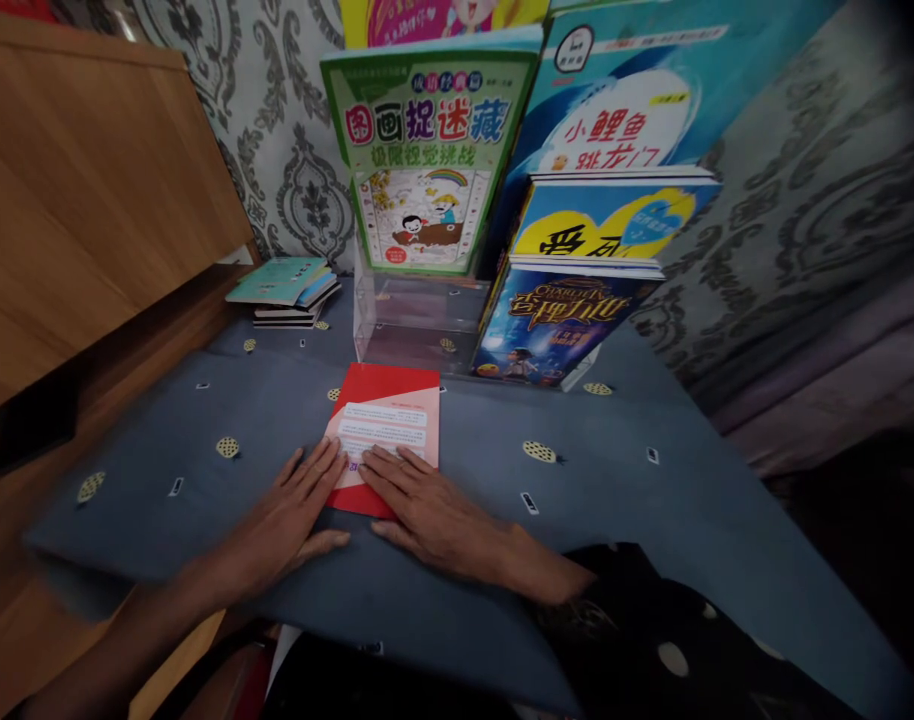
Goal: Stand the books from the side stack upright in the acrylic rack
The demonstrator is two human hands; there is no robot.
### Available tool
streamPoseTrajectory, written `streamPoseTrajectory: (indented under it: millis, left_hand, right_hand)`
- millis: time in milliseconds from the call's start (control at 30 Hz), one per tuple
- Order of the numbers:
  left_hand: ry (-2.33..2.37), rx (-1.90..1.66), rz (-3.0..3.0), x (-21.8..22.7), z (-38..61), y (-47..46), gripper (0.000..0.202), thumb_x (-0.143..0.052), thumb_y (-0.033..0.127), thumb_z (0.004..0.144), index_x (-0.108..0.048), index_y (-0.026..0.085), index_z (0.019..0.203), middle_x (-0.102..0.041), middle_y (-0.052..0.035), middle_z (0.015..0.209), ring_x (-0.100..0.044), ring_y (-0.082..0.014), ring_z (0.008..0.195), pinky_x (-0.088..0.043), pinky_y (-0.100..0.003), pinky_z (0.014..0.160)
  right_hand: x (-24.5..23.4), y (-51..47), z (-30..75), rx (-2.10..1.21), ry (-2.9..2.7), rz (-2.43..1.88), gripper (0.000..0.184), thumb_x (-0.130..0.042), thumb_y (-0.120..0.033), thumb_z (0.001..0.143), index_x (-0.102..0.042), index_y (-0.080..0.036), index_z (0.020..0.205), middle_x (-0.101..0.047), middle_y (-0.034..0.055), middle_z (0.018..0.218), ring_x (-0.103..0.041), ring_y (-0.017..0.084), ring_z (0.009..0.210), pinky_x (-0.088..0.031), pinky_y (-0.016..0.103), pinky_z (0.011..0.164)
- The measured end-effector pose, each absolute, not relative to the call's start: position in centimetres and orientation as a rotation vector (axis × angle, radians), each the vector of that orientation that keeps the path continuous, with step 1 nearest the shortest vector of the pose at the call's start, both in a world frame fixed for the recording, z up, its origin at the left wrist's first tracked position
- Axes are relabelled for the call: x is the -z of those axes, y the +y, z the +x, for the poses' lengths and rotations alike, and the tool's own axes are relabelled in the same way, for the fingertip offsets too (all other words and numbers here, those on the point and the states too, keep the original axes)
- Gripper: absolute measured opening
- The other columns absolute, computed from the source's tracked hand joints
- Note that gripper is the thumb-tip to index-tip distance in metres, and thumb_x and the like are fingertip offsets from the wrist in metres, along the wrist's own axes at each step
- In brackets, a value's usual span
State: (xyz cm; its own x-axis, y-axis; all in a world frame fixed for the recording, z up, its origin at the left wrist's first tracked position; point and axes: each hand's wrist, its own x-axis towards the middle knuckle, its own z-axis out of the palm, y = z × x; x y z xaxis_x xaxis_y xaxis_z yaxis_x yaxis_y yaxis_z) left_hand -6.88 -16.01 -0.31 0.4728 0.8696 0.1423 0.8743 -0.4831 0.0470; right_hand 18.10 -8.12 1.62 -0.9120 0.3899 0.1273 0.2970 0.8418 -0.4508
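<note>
A red and pink book (397,390) lies flat on the blue tablecloth, with its printed text upside down to me. My left hand (296,505) rests with outstretched fingers on the book's left edge. Flat across its lower middle lies my right hand (419,505), fingers extended and thumb off the near edge. Both hands hide part of the cover. Just beyond the book stands a clear acrylic book rack (419,335). It bears a green picture book (427,160) on the left and a dark blue book (554,320) at the lower right.
Higher on the rack are a yellow and blue book (599,220) and a teal book (637,90). A small stack of books (284,285) sits at the back left beside a wooden cabinet (104,190). The patterned tablecloth (614,530) covers the table.
</note>
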Motion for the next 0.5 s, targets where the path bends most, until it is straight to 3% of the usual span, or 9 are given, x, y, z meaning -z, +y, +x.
streamPoseTrajectory:
  millis: [267,500]
  left_hand:
    - [-1.569,0.303,-2.779,0.0,-7.6,-12.1,0.07,-0.033,0.05,0.104,0.0,0.025,0.16,-0.02,-0.0129,0.164,-0.018,-0.026,0.152,-0.025,-0.048,0.12]
    - [-1.649,0.282,-2.813,0.1,-8.8,-6.6,0.066,-0.029,0.05,0.105,-0.01,0.019,0.159,-0.02,-0.0164,0.163,-0.015,-0.0279,0.152,-0.021,-0.051,0.12]
  right_hand:
    - [-1.8,-8.1,18.3,-0.647,-2.81,-0.522,0.063,-0.047,-0.043,0.101,-0.032,-0.01,0.153,-0.034,0.0173,0.159,-0.023,0.026,0.15,-0.019,0.048,0.125]
    - [-2.0,-8.1,18.4,-0.65,-2.825,-0.535,0.062,-0.043,-0.044,0.102,-0.033,-0.009,0.153,-0.034,0.017,0.159,-0.023,0.026,0.15,-0.016,0.047,0.125]
